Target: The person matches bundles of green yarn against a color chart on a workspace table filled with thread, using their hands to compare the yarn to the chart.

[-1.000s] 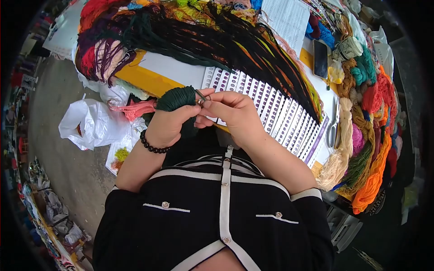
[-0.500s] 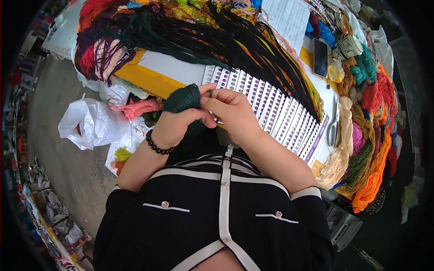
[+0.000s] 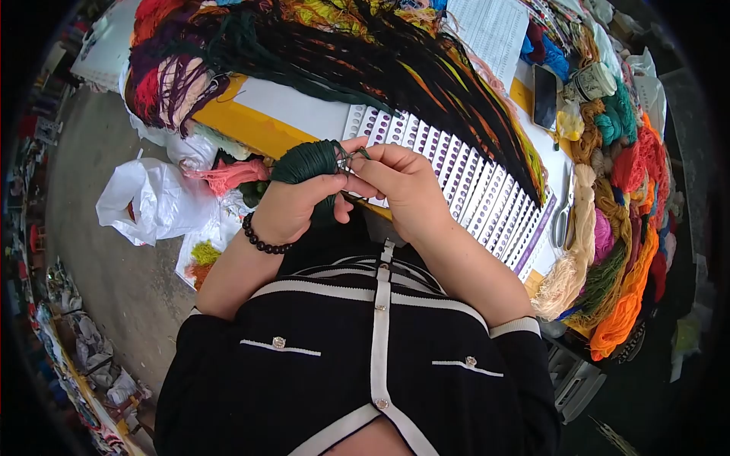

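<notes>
A wound bundle of dark green thread lies over the fingers of my left hand, which grips it at the near edge of the table. My right hand pinches green strands at the bundle's right end, its thumb and forefinger close to my left fingertips. A few thin strands stretch between the two hands. Beneath and beyond my right hand lies a white card with rows of punched holes and purple spots. Part of the bundle is hidden by my left hand.
Long black and dark green thread hanks spread across the table. At the right lie a phone, scissors, a patterned cup and orange thread. A white plastic bag stands left of the table.
My right hand has moved slightly right, away from the bundle, drawing out thin green strands that now show between the hands. My left hand still holds the bundle.
</notes>
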The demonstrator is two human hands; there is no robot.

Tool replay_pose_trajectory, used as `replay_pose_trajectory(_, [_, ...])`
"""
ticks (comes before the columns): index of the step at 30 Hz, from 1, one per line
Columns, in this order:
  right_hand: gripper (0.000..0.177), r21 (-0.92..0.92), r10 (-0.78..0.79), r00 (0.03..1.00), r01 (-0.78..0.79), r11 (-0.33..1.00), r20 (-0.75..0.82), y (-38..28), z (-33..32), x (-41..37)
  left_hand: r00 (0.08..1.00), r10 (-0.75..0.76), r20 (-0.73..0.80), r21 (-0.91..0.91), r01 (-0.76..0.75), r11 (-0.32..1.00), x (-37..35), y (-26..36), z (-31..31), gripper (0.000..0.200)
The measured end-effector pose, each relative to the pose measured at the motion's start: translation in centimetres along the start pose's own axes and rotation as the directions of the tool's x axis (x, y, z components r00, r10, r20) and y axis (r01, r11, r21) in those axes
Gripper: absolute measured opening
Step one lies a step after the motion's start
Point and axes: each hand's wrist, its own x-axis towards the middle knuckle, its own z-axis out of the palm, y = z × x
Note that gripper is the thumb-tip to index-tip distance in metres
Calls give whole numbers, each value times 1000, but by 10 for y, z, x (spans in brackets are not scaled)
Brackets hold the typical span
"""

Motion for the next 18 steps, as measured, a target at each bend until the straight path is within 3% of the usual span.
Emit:
replay_pose_trajectory(5, [11, -18, 34, 998, -33, 999, 58, -4, 0, -2, 1000, 4, -29, 21, -3, 1000, 0, 0, 5, 46])
replay_pose_trajectory(7, [12, -123, 34, 998, -28, 992, 45, -2, -1, -1, 999, 27, -18, 76, -26, 997, 2, -4, 3, 47])
replay_pose_trajectory(11, [12, -55, 63, 997, -60, 997, 53, -2, 0, -1, 1000, 15, -15, 93, -14, 996, 3, -8, 3, 47])
replay_pose_trajectory(18, [8, 17, 72, 994, -74, 997, 88, -5, -2, -2, 1000, 8, -27, -126, -11, 992, 1, -6, -2, 40])
